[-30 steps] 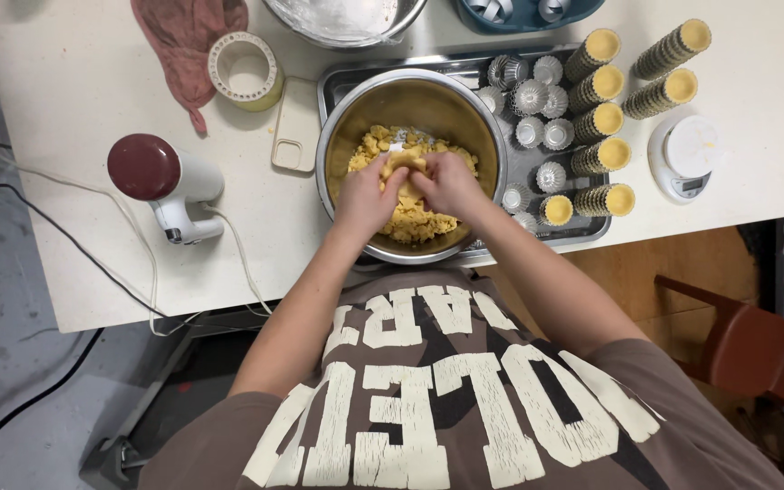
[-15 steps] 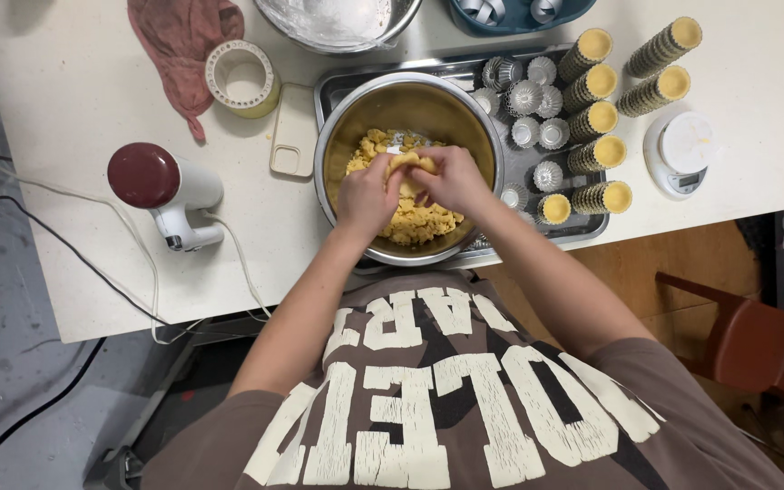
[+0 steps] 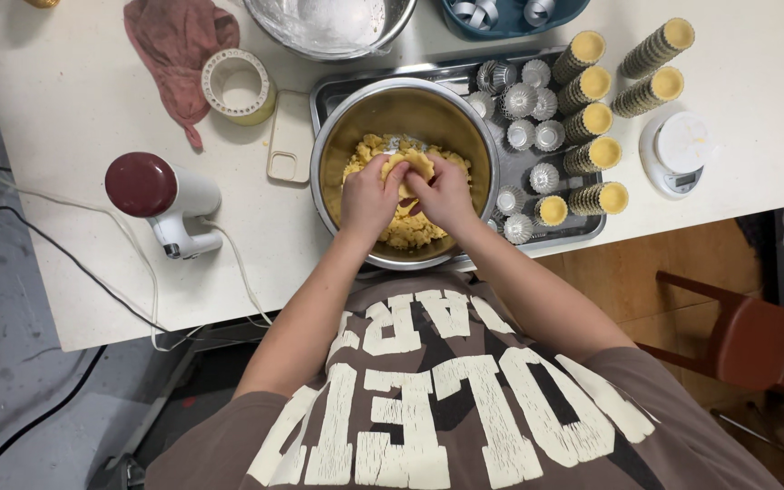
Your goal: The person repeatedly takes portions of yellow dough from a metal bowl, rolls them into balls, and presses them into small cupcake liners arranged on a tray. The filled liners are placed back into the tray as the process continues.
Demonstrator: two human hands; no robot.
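Note:
A steel mixing bowl [image 3: 333, 145] sits on a metal tray [image 3: 583, 231] at the table's near edge, holding crumbly yellow dough [image 3: 407, 231]. Both hands are inside the bowl. My left hand [image 3: 367, 195] and my right hand [image 3: 444, 192] meet over the middle and pinch one lump of the dough [image 3: 410, 163] between their fingertips.
Small fluted tins [image 3: 524, 113] and stacks of dough-filled tins [image 3: 592, 118] lie on the tray. A white kitchen scale [image 3: 678, 154] stands to the right, a red-topped hand mixer [image 3: 161, 200] with cord to the left. Further back: a phone case [image 3: 290, 141], a tape roll [image 3: 238, 86], a pink cloth [image 3: 179, 41], a flour bowl [image 3: 328, 27].
The hands stay in the bowl, working the same lump of dough; the fingers have shifted slightly and lifted the lump toward the bowl's middle.

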